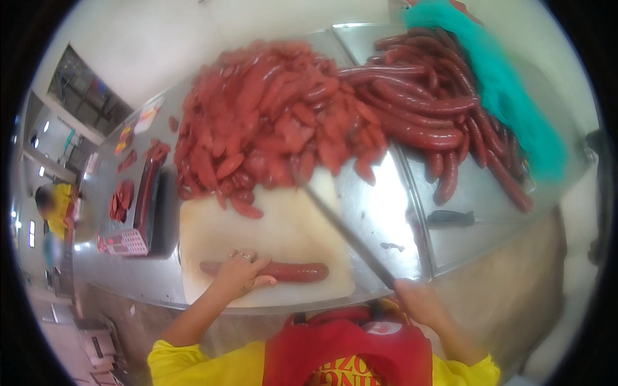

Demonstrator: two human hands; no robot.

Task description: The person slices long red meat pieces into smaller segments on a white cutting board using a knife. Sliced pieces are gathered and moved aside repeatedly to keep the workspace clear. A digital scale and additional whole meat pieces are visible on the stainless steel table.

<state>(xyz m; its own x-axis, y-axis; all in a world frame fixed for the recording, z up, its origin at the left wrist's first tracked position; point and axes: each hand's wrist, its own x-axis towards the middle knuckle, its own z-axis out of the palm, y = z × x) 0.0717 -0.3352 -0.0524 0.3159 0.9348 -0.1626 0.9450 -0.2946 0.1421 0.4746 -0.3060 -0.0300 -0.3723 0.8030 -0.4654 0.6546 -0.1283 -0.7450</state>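
Your left hand (239,273) presses flat on a whole sausage (283,271) on the cutting board (290,225), low centre; your right hand (415,297) seems clamped around the knife (344,231). Cut slices (270,122) heap above; many uncut sausages (425,109) wait upper right.

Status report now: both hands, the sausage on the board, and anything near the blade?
Left hand pressing whole sausage on white cutting board. Right hand grips long knife, blade raised, tip at cut-sausage pile. Uncut sausages at right.
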